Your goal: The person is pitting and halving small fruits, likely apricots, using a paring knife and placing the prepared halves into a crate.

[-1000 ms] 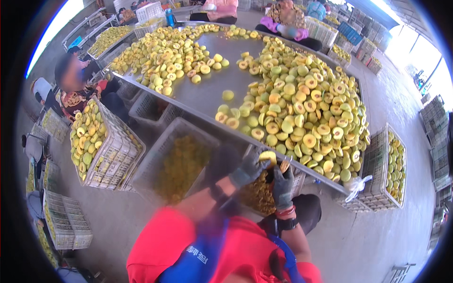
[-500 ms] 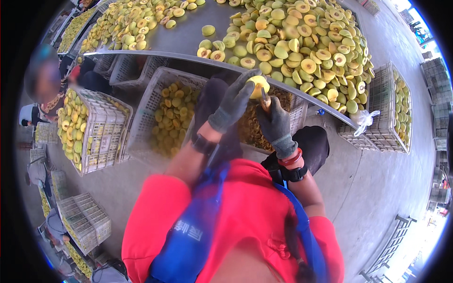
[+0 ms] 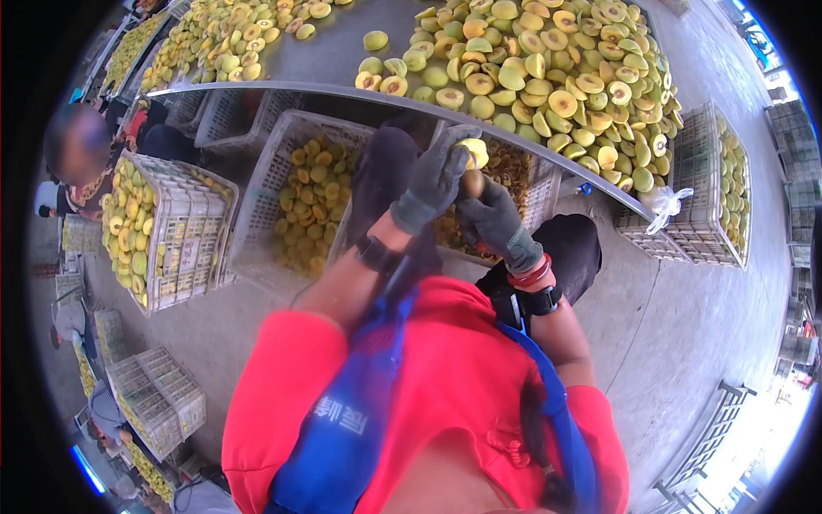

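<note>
My left hand [image 3: 435, 178], in a dark grey glove, is closed around a yellow-green peach half [image 3: 477, 152] just in front of the table edge. In my right hand [image 3: 497, 216], gloved the same way, is a knife with a wooden handle [image 3: 473, 182]. The handle's end points up at the fruit; the blade is hidden now. Both hands are close together above a crate of brown pits and scraps [image 3: 516, 163]. On the metal table [image 3: 330, 64] beyond lies a big heap of halved peaches [image 3: 548, 77], many with brown centres showing.
Below the table, left of my knees, a white crate [image 3: 257, 184] holds peach halves. Another full crate [image 3: 184, 244] stands further left, near a seated person [image 3: 81, 146]. At right are a crate of fruit [image 3: 685, 236] and a white plastic bag [image 3: 668, 206] tied at the table corner.
Both hands have come slightly lower and nearer each other. The peach half has turned in my left hand, and the knife's blade, visible before, is now out of sight.
</note>
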`<state>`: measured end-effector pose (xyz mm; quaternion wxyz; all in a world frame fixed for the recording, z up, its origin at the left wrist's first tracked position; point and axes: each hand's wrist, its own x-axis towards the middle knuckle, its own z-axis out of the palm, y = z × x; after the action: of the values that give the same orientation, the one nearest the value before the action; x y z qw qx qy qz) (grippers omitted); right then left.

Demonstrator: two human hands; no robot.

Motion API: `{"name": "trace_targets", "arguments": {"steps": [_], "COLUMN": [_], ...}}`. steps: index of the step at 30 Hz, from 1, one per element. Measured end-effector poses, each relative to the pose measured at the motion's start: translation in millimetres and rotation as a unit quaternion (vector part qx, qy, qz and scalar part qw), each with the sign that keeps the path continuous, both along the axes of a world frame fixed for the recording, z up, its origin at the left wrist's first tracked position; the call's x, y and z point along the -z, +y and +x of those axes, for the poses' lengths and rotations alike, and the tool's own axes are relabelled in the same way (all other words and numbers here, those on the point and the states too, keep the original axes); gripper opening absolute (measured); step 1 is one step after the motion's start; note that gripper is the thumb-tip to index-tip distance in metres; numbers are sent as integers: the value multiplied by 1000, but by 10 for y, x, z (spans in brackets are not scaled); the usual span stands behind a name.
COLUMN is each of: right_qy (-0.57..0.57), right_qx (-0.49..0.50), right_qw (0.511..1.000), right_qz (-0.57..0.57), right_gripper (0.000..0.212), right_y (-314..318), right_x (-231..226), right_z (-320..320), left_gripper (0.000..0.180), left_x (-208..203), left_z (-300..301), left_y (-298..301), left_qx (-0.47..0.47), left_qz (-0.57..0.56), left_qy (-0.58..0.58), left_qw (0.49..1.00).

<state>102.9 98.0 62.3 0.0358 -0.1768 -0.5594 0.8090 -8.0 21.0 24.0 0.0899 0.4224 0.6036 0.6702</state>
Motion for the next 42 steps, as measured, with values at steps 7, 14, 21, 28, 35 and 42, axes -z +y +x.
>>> {"name": "trace_targets", "arguments": {"steps": [7, 14, 21, 28, 35, 42], "right_qy": [-10, 63, 5, -63, -78, -34], "right_qx": [-119, -31, 46, -96, -22, 19], "right_qw": [991, 975, 818, 763, 785, 822], "right_qz": [54, 209, 573, 636, 614, 569], "right_gripper": [13, 20, 24, 26, 24, 22], "right_y": [18, 16, -18, 138, 242, 189], "right_x": [379, 558, 193, 392, 630, 695], "right_z": [28, 43, -84, 186, 177, 223], "left_gripper": [31, 32, 30, 28, 37, 46], "left_x": [29, -185, -47, 66, 61, 577], "left_z": [14, -132, -45, -719, -1226, -1584], "left_y": [-39, -225, -162, -841, -415, 888], "left_qx": [-50, -109, -80, -375, -322, -127], "left_qz": [-5, -27, -31, -222, -260, -518], "left_qy": [-77, -119, 25, 283, 326, 271], "left_qw": [996, 986, 996, 854, 850, 801]}}
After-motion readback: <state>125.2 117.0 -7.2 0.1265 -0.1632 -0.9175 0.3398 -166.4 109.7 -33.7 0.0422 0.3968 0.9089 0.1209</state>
